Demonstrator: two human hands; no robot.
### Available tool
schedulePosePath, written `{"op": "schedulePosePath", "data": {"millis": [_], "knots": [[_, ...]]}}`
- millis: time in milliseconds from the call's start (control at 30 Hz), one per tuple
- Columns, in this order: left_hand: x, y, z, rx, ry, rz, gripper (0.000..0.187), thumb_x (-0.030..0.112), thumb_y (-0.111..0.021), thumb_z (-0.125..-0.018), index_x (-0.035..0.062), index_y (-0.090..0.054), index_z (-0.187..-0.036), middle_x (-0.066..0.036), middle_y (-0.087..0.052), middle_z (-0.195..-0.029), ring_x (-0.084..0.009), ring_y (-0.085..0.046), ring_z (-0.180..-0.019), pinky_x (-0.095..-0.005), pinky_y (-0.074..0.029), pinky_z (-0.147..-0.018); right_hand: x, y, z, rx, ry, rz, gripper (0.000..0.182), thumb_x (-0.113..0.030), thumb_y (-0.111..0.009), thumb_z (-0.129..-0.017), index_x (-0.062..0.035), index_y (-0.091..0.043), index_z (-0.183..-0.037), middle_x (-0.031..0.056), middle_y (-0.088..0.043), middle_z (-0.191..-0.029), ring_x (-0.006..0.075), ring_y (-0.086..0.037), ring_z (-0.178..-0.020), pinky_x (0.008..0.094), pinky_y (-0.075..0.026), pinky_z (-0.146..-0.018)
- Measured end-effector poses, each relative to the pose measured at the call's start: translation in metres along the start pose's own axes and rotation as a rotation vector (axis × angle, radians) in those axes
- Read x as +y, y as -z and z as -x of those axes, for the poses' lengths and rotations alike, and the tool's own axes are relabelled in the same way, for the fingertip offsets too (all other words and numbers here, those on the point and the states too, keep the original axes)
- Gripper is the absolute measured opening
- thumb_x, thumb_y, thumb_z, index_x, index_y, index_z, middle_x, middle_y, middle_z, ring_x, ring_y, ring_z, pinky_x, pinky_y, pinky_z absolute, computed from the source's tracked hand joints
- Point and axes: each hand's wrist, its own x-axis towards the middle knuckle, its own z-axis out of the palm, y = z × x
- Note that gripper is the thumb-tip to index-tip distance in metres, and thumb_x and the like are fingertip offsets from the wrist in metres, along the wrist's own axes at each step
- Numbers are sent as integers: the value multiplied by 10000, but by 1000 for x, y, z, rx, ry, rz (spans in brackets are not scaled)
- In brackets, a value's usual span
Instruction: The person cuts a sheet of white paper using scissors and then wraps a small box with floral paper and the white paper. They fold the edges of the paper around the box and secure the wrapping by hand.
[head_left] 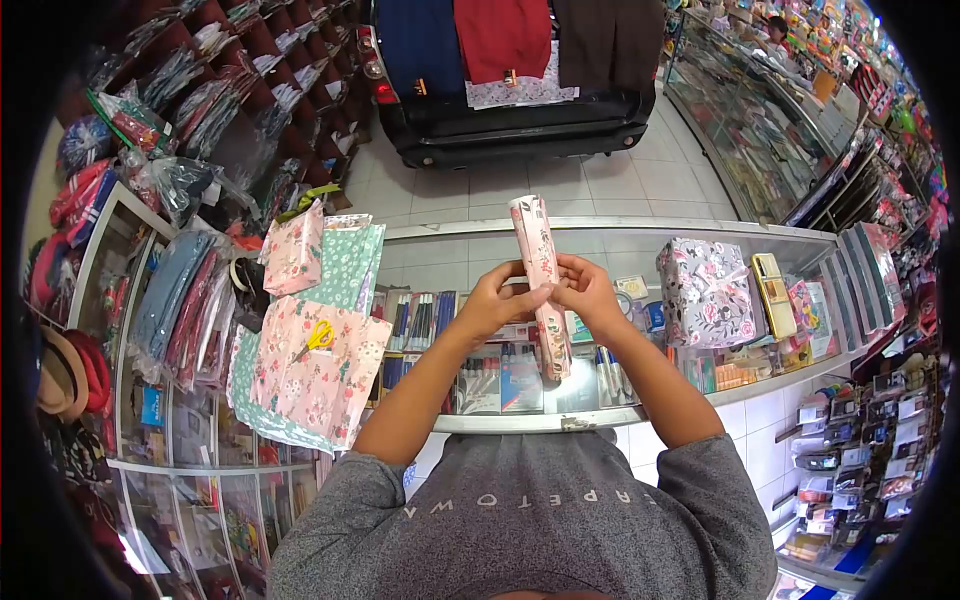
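A rolled tube of pink floral paper (540, 255) is held upright over the glass counter (600, 418), between my two hands. My left hand (496, 303) has its fingers wrapped round the tube's left side. From the right, my right hand (590, 293) grips the same tube, the two thumbs meeting at its middle. To the left, yellow scissors (317, 337) lie on pink floral paper sheets (285, 375), with green floral sheets (345, 262) and a pink wrapped box (293, 255) beyond. A grey floral wrapped box (706, 292) stands on the right part of the counter.
A phone in a yellow case (774, 297) lies right of the grey box. Pens and markers (420, 320) show under the glass. Bagged clothes (180, 300) hang at the left. A dark vehicle (520, 130) stands beyond the counter; a person (777, 32) is far off at top right.
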Motion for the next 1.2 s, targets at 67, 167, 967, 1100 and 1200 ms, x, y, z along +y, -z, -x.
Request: {"op": "schedulePosePath", "data": {"millis": [67, 167, 967, 1100, 1200], "knots": [[8, -9, 4, 29, -7, -47, 825, 274, -847, -857, -49, -397, -1468, -194, -571, -1342, -256, -646, -1176, -380, -599, -935, 2, 3, -1, -37, 33, 7, 661, -84, -815, -826, 96, -514, -1386, 105, -678, -1147, 96, -641, -921, 254, -546, -860], [5, -9, 3, 26, -89, -17, 897, 265, -894, -795, -61, -397, -1467, -200, -593, -1293, -264, -637, -1181, -390, -606, -921, -7, 7, 0, -121, 79, 87, 745, -87, -806, -790, 81, -465, -1431, 146, -641, -1280, 192, -604, -1197, 319, -522, -992], [6, -7, 120, 454, -334, 330, 758, 175, -895, -789, -18, -461, -1379, -113, -581, -1262, -211, -579, -1208, -356, -518, -1007, -54, -104, 52, -430, 382, 517, 482, -163, -751, -904, -23, -641, -1352, 180, -604, -1360, 307, -614, -1242, 417, -516, -1016], [16, -6, 132, 540, -449, 286, 774, 170, -905, -787, -11, -441, -1380, -106, -574, -1254, -202, -579, -1197, -350, -505, -1016, -64, -128, 63, -380, 604, 748, 528, -126, -771, -863, -10, -631, -1358, 240, -644, -1277, 388, -650, -1161, 421, -515, -981], [21, -7, 140, 635, -499, 292, 765, 129, -889, -807, -9, -416, -1392, -116, -570, -1258, -199, -576, -1196, -343, -499, -1022, -71, -150, 73, -354, 548, 744, 556, -108, -785, -852, -5, -613, -1370, 246, -647, -1262, 373, -657, -1148, 420, -512, -981]]}}
